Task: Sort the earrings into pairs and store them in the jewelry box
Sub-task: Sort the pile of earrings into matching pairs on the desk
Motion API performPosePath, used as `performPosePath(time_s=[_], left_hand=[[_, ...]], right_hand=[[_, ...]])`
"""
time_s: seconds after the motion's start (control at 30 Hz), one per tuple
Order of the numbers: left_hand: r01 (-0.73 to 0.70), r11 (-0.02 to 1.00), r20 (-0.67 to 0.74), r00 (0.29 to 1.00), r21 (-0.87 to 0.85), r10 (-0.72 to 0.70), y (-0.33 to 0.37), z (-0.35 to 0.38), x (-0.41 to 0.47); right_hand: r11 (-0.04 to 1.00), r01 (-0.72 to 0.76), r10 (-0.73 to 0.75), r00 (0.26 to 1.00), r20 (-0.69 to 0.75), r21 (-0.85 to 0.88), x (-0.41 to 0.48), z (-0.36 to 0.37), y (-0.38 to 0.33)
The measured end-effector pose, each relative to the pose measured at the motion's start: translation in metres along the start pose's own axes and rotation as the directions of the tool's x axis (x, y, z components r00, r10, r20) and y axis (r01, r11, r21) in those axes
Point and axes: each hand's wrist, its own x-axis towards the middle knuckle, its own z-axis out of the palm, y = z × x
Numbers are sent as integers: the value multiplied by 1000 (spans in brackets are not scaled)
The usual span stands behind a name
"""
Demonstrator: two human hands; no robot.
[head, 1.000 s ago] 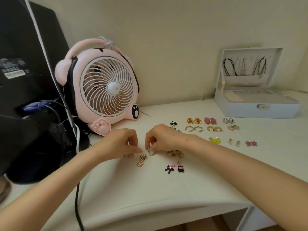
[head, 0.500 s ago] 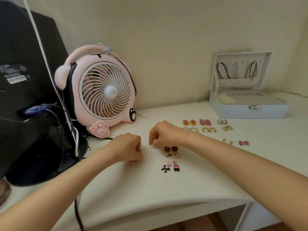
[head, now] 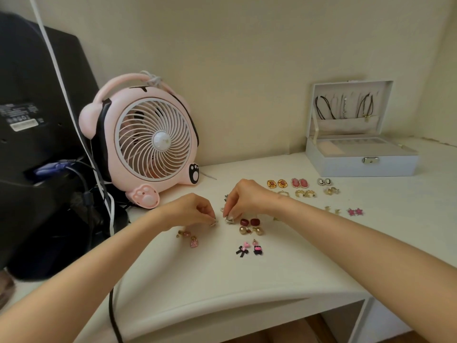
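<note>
The white sticker on the back of the black screen has writing, but it is far too small to read. Both hands are low over the white desk. The left hand curls its fingers and pinches a tiny shiny piece. The right hand, just beside it, pinches a silvery earring. Near them lie two dark red squares, two gold balls, and a black bow beside a pink-and-black charm. Further right sit two gold ovals, two pink ovals, two black-and-white rounds, two gold hoops and two pink stars. The pale jewelry box stands open at the far right by the cream wall, with dark cords hanging in its lid. One pink fan with paw prints stands behind the hands.
</note>
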Motion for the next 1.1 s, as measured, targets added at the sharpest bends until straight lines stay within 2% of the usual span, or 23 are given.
performPosePath(time_s=[0.17,0.37,0.47,0.57,0.73,0.93,1.03,1.1], left_hand=[[8,992,16,1000,-130,-6,4,0,4],[34,983,50,998,-182,-25,3,0,8],[52,970,81,996,-236,-34,2,0,8],[35,963,79,997,-267,-14,-1,1,11],[-9,976,26,1000,-220,15,-4,4,14],[-57,989,-23,998,-139,54,-6,9,20],[-81,996,-47,996,-25,80,-7,9,21],[-81,996,-37,996,-25,80,-8,8,19]], right_hand=[[992,2,-6,999,-31,-123,0,4,0],[998,14,-20,994,-108,-60,4,-11,-1],[998,32,-34,998,-48,-51,0,-12,-1],[993,24,-26,999,-18,-118,-2,-3,0],[979,28,-35,999,-34,-200,1,6,3],[974,41,-58,996,-72,-222,0,4,5],[981,45,-71,988,-134,-187,2,-2,7],[989,45,-69,982,-175,-139,2,-7,7]])
